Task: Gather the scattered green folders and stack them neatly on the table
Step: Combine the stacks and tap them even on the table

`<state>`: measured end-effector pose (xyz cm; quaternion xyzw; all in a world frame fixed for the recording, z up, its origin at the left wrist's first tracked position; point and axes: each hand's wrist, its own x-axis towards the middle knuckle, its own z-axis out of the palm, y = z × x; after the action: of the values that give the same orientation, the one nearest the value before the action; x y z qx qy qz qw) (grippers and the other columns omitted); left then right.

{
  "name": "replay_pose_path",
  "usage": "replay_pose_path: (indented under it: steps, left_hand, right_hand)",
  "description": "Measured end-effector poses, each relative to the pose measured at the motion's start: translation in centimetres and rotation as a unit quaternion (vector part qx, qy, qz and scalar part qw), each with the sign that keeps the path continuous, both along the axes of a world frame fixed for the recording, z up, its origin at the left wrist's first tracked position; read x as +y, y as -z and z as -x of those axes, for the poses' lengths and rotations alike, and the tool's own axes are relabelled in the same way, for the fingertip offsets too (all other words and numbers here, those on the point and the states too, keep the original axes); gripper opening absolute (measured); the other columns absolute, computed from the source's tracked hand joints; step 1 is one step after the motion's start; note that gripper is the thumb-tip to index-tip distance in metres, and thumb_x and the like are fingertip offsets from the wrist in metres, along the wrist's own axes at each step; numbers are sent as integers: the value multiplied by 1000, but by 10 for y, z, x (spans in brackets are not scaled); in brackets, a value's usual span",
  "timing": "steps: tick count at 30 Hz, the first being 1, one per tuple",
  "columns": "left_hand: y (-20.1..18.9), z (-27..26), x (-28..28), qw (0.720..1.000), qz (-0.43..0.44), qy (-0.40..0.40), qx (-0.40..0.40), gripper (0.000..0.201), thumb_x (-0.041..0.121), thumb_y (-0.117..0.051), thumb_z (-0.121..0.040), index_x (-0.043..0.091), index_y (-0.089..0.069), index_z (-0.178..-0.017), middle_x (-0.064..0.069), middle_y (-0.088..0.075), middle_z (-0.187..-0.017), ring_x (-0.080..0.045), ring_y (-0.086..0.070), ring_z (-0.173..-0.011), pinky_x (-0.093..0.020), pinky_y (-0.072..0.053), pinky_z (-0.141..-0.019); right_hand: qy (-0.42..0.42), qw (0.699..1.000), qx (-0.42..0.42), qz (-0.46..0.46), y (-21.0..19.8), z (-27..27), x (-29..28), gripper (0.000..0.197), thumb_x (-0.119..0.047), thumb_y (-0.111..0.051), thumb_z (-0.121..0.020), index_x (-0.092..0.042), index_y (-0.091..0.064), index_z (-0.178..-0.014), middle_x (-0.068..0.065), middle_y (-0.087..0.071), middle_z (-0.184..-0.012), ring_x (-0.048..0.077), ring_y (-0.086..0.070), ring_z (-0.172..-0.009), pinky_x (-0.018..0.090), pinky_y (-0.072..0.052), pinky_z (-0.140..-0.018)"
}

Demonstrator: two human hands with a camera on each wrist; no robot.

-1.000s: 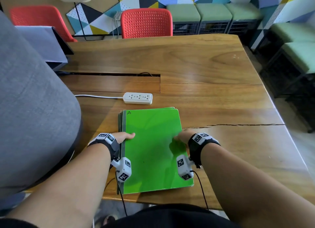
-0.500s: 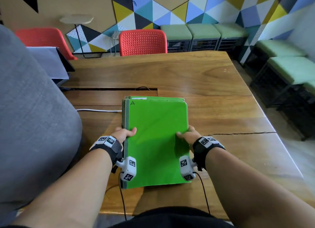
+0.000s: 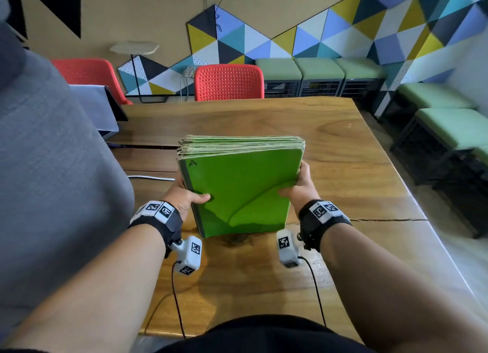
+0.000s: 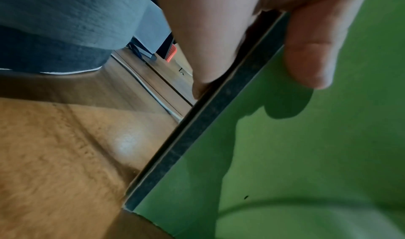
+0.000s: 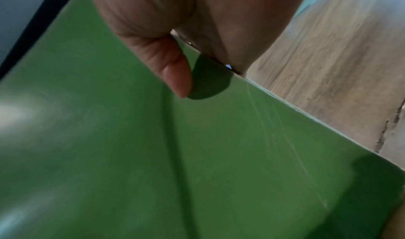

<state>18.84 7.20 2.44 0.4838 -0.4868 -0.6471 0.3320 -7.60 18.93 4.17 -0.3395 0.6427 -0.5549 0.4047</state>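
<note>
Stack of green folders point(image 3: 241, 191) stands tilted on its lower edge at centre frame on bench point(image 3: 343, 189); front cover creased. Left hand point(image 3: 184, 197) and right hand point(image 3: 301, 186) grip its sides, thumbs on cover.

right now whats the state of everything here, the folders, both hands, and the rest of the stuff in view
green folders: gathered in one stack, tilted up on its near edge, front cover bowed
left hand: grips the stack's left edge, thumb on the cover
right hand: grips the right edge, thumb on the cover
table: bears the stack's bottom edge
red chair: pushed in at the far side
</note>
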Motion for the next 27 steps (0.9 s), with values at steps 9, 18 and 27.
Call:
replay_pose_path:
  steps: [9,18,27]
  left_hand:
    - [61,-5,-23,996,22,-8,-85,94,8,-92,-41,3,-53,-126,-14,-69,-114,-30,-64,-111,-50,-48,-99]
    - [34,4,5,947,71,47,-310,53,23,-78,-77,-1,-59,-120,-13,-68,-114,-29,-62,-110,-37,-47,-97]
    - [36,6,7,902,85,77,-417,50,32,-68,-85,7,-56,-126,-11,-67,-119,-30,-62,-107,-30,-44,-84]
  right_hand:
    - [-23,999,29,-36,10,0,-1,73,23,-48,-79,-27,-34,-130,0,-57,-103,17,-57,-97,39,-51,-82]
    - [-32,987,132,-84,30,-2,3,56,-4,-52,-94,-18,-23,-139,3,-52,-117,23,-52,-111,39,-45,-94]
    - [-8,969,205,-136,32,-6,1,43,-12,-50,-97,-13,-27,-133,2,-54,-109,26,-56,-100,33,-42,-79]
